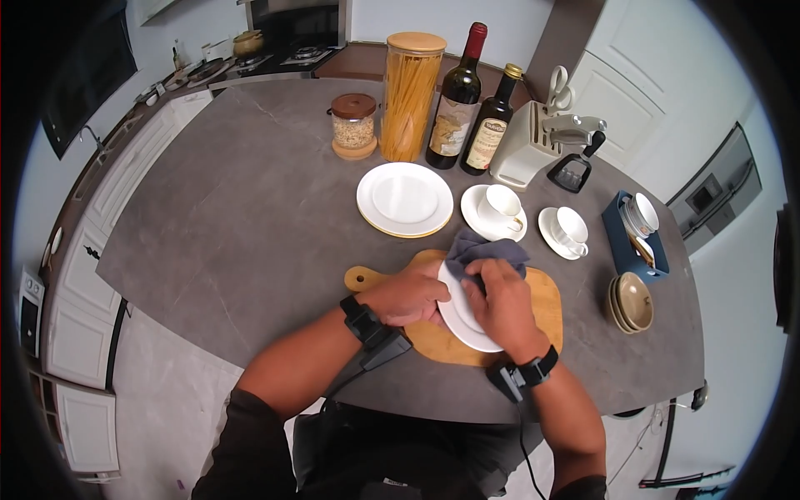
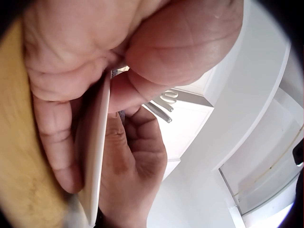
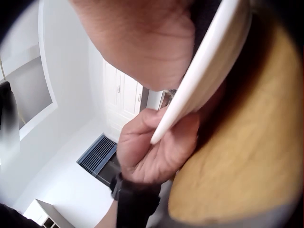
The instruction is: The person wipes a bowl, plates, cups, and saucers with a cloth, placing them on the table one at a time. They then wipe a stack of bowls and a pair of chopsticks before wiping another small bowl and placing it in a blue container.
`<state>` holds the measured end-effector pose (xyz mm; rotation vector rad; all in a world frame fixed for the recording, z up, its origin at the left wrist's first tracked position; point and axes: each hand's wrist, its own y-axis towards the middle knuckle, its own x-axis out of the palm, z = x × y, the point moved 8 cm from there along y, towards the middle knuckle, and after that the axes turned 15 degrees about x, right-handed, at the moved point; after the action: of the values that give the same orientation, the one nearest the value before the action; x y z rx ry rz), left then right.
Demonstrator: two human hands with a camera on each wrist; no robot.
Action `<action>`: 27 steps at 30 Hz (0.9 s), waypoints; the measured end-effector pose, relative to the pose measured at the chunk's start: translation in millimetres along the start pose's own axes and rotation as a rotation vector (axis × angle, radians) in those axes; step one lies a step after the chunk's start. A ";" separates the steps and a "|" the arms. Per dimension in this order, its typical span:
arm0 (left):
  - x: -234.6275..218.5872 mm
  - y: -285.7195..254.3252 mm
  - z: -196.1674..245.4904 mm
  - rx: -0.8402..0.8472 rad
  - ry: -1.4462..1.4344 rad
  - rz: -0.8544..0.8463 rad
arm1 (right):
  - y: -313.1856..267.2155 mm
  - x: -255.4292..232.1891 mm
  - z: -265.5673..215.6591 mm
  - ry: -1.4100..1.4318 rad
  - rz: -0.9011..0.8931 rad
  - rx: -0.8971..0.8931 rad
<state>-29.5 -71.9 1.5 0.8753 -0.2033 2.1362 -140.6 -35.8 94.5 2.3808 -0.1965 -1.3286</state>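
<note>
A white plate is held tilted over a wooden cutting board. My left hand grips its left rim, thumb on the upper face and fingers underneath, as the left wrist view shows on the plate. Over the upper face my right hand holds a bunched dark grey cloth, which spills past the far rim. The right wrist view shows the plate edge-on close over the board, with the left hand pinching its rim. Part of the cloth is hidden behind the right hand.
Beyond the board stand stacked white plates and two cups on saucers. Behind are an oat jar, a pasta jar, two bottles and a knife block. Rightward are a blue bin and brown bowls.
</note>
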 end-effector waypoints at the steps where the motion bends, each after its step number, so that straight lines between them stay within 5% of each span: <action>1: 1.4 0.6 -0.7 0.001 -0.002 0.001 | -7.3 0.1 -5.6 0.061 -0.031 -0.003; 8: 10.7 1.5 4.0 0.038 0.035 -0.055 | -57.3 -20.5 -13.1 0.219 -0.315 -0.040; 19: 10.6 0.2 9.9 0.003 0.101 0.012 | 9.5 -10.6 48.5 0.049 -0.006 0.053; 23: -1.5 2.7 1.9 -0.004 0.066 -0.013 | 7.7 7.6 27.6 0.246 -0.149 0.095; 27: 2.1 5.0 2.3 0.013 0.030 -0.004 | -2.6 6.6 6.3 0.101 -0.231 -0.019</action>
<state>-32.8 -74.9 5.3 0.8495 -0.1727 2.1475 -142.5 -37.3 85.3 2.5069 0.1241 -1.2960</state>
